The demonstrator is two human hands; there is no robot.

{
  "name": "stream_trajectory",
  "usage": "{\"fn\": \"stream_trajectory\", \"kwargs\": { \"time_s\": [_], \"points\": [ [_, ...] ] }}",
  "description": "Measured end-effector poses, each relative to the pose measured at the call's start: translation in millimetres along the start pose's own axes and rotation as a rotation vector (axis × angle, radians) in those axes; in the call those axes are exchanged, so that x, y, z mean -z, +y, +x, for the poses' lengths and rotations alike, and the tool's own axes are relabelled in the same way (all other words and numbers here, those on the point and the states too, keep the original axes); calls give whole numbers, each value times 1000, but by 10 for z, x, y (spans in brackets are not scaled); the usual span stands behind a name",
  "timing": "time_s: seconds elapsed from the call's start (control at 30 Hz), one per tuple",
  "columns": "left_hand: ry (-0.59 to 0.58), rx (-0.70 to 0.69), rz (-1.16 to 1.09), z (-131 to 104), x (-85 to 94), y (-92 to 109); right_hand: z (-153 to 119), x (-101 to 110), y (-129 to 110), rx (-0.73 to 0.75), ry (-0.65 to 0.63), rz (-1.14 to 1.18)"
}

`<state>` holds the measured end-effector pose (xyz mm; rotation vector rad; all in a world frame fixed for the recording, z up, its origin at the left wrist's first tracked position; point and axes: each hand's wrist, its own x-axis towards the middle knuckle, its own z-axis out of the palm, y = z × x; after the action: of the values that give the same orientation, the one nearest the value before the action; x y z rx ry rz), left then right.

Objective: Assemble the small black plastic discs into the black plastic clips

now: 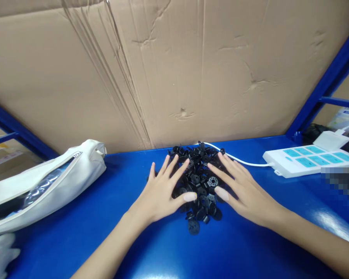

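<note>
A heap of small black round plastic pieces (202,190), some with holes through them, lies on the blue tabletop (168,248). Over the left side of the heap my left hand (163,190) is spread, palm down, its fingertips among the pieces. My right hand (238,186) lies likewise on the right side, fingers stretched toward the back and thumb pointing inward. Neither hand grips a piece. What lies under the palms is hidden. One flat disc (193,227) sits at the near end of the heap.
A white zip pouch (87,166), partly unzipped, lies at the left, with a pale crumpled item (1,252) below it. At the right is a white power strip (296,170) with a white cable (241,161). Cardboard (174,69) stands behind, between blue metal posts (317,93).
</note>
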<state>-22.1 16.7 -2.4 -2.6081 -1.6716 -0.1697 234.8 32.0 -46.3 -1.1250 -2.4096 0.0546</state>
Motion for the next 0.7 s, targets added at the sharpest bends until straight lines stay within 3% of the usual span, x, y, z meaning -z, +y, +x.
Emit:
{"fn": "stream_trajectory", "kwargs": {
  "time_s": [0.3,0.53,0.63,0.7],
  "points": [
    [102,244,63,43,100,-273,11,151,92,-131,283,17],
    [179,251,38,39,108,-297,31,270,78,-166,348,50],
    [215,259,-119,66,125,-444,71,291,221,-219,391,141],
    [295,247,-390,95,131,-621,110,311,397,-270,470,309]
  ]
}}
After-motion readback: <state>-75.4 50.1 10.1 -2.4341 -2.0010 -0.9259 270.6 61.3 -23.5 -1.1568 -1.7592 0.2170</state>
